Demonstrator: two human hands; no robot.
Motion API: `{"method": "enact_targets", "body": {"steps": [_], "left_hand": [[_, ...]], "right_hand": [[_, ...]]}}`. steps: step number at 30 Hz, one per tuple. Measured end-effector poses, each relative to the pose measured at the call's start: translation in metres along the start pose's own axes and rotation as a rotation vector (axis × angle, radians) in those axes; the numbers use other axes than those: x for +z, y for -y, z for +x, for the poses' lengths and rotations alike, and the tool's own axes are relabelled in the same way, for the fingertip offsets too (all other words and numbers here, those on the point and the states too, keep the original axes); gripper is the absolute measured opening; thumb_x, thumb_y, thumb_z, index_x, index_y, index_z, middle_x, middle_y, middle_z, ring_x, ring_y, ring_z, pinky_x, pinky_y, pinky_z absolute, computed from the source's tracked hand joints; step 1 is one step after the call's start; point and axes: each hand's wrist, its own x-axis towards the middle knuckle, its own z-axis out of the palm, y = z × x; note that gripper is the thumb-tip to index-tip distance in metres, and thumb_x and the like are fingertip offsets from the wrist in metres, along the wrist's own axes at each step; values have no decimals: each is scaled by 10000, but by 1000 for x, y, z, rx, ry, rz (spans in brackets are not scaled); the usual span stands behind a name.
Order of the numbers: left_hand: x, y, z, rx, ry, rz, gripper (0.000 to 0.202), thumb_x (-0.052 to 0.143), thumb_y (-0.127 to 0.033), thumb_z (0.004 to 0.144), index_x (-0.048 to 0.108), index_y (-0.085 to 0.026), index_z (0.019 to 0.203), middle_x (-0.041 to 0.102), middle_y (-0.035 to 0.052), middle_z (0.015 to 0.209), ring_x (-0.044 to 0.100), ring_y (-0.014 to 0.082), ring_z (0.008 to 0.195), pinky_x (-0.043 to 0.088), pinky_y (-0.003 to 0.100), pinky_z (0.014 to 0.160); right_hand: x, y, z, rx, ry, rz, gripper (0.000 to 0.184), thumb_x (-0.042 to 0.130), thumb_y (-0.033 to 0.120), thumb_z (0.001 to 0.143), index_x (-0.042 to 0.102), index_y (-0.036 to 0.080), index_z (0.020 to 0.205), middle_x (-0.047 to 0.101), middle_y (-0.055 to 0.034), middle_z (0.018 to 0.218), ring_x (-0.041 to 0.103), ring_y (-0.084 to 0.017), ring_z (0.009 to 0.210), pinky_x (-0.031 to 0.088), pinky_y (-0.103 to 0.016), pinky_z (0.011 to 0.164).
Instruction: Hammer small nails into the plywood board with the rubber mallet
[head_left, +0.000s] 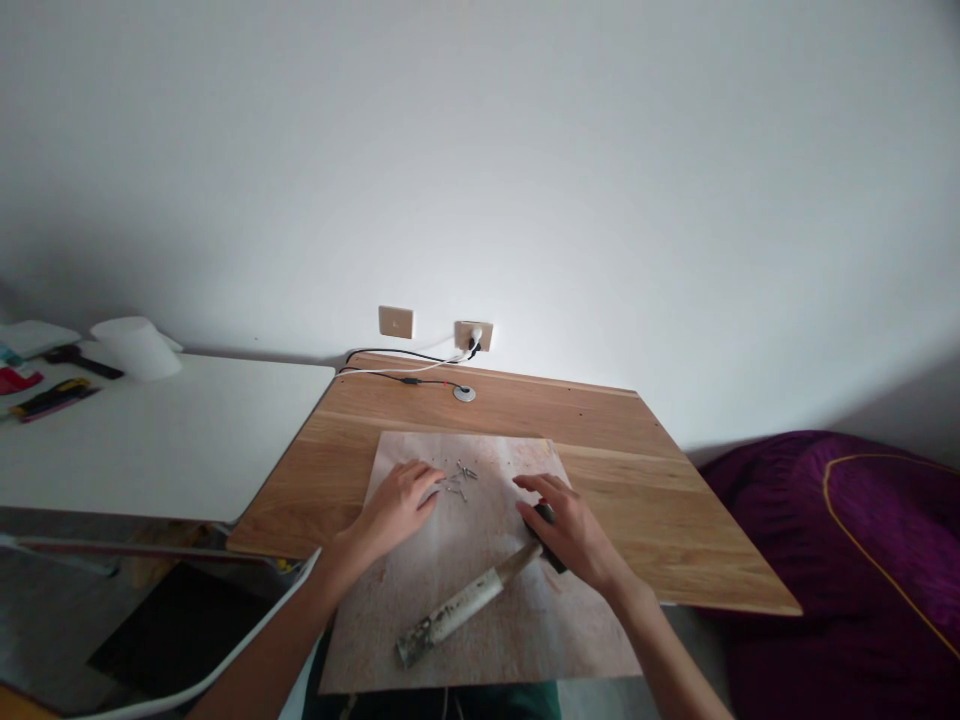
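A pale plywood board (465, 570) lies across the front of the wooden table. Near its upper middle is a loose scatter of several small metal nails or screws (463, 480), too small to tell which. My left hand (405, 500) is just left of them, thumb and fingers apart and nothing visible in it. My right hand (566, 520) hovers at or over the head of a hammer, its fingers bent and apart, partly hiding the dark head. The hammer (461, 605) rests on the board, its worn, whitish handle slanting down to the left.
Cables and a round grommet (464, 394) sit at the back of the wooden table (675, 510), below a wall socket (463, 336). On the white table (195, 430) at left are a white roll (136, 348) and several tools. A purple beanbag (795, 540) stands right.
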Motion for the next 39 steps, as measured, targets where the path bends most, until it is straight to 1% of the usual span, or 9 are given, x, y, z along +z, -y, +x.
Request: {"method": "enact_targets", "body": {"steps": [4, 7, 11, 18, 24, 27, 31, 35, 39], "left_hand": [[-12, 0, -30, -6, -64, 9, 217, 596, -206, 969, 688, -237, 1162, 712, 72, 1178, 660, 243, 1118, 530, 412, 1018], [-21, 3, -57, -42, -137, 14, 212, 561, -282, 996, 703, -240, 1148, 715, 76, 1203, 666, 243, 1153, 533, 399, 1043], [-28, 1, -95, -138, -219, -5, 234, 529, -328, 1009, 721, -233, 1105, 730, 79, 1162, 697, 230, 1110, 570, 354, 1007], [-22, -8, -149, -280, -262, 21, 292, 528, -386, 1003, 715, -268, 1193, 710, 73, 1238, 695, 242, 1142, 584, 381, 1018], [-11, -16, -164, -337, -332, 23, 316, 534, -364, 986, 664, -245, 1249, 691, 93, 1264, 673, 266, 1183, 594, 416, 1002], [-5, -18, -169, -409, -346, -4, 324, 537, -394, 968, 678, -233, 1211, 690, 105, 1249, 668, 286, 1178, 589, 456, 1011], [-1, -20, -172, -490, -339, -68, 335, 545, -442, 952, 690, -234, 1171, 698, 106, 1201, 682, 288, 1126, 611, 448, 967], [-1, -22, -173, -511, -355, -118, 326, 563, -442, 950, 678, -247, 1184, 691, 100, 1217, 676, 295, 1134, 609, 472, 969], [3, -21, -177, -561, -352, -190, 348, 572, -472, 949, 668, -244, 1194, 677, 110, 1226, 694, 291, 1076, 631, 461, 911]], "right_hand": [[-5, 1, -33, -127, 101, -243, 469, 780, 322, 895, 671, 301, 1351, 608, -113, 1443, 528, -339, 1398, 456, -547, 1143], [5, 7, -43, -220, 125, -383, 441, 749, 219, 919, 678, 318, 1343, 645, -103, 1394, 470, -369, 1450, 393, -616, 1175], [18, 14, -41, -343, 186, -412, 322, 607, 98, 990, 705, 270, 1244, 747, -58, 1141, 519, -311, 1419, 379, -572, 1197], [25, 12, -22, -495, 132, -547, 250, 606, 115, 996, 686, 204, 1215, 746, -86, 1122, 607, -271, 1277, 409, -514, 1164], [27, 10, -20, -534, 99, -550, 254, 640, 132, 984, 679, 216, 1220, 745, -62, 1110, 611, -252, 1216, 416, -465, 1143], [25, 8, -26, -545, 86, -532, 247, 643, 141, 982, 679, 219, 1213, 741, -53, 1102, 606, -242, 1189, 415, -448, 1138], [23, 10, -25, -540, 110, -571, 264, 616, 127, 988, 688, 224, 1223, 740, -64, 1098, 598, -265, 1169, 423, -472, 1121], [22, 12, -17, -503, 153, -580, 303, 599, 117, 991, 693, 232, 1255, 739, -83, 1141, 586, -280, 1193, 434, -484, 1105], [26, 6, -19, -488, 122, -547, 364, 599, 117, 986, 670, 233, 1324, 721, -93, 1234, 564, -290, 1252, 438, -486, 1101]]}}
